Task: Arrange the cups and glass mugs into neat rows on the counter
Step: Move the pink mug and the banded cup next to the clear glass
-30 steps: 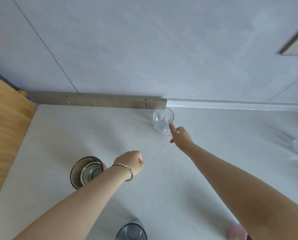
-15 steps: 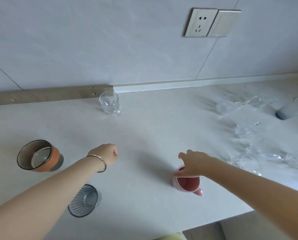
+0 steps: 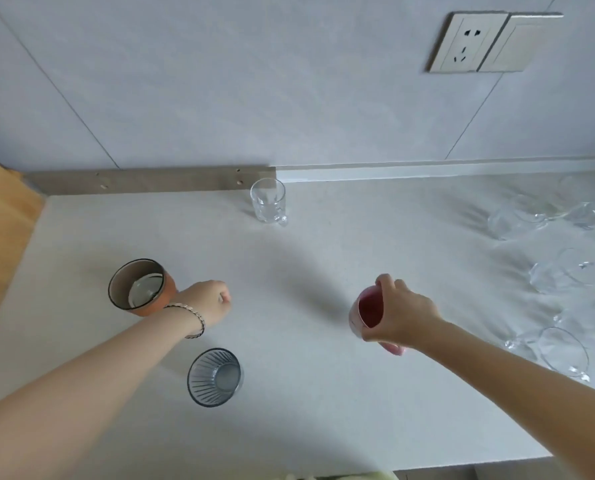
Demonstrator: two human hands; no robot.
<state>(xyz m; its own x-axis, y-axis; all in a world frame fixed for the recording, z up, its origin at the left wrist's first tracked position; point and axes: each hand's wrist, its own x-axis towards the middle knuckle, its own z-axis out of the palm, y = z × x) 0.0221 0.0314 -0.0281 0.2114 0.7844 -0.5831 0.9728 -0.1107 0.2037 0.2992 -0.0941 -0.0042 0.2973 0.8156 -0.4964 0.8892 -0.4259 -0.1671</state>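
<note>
Right hand (image 3: 398,315) holds pink mug (image 3: 368,311) by rim, tipped. Left hand (image 3: 207,301) curled in fist, holds nothing. Glass mug (image 3: 267,200) far ahead between hands. Best: keep pink mug level, set down gently beside it.

Soft daylight is washing the counter (image 3: 323,393); faint shadows are falling leftward, edges are bowing, right-edge glasses (image 3: 562,348) blurring.

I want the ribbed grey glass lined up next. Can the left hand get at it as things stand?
Probably yes: the left hand is loosely fisted and holds nothing, and the ribbed grey glass stands alone beside that forearm.
</note>
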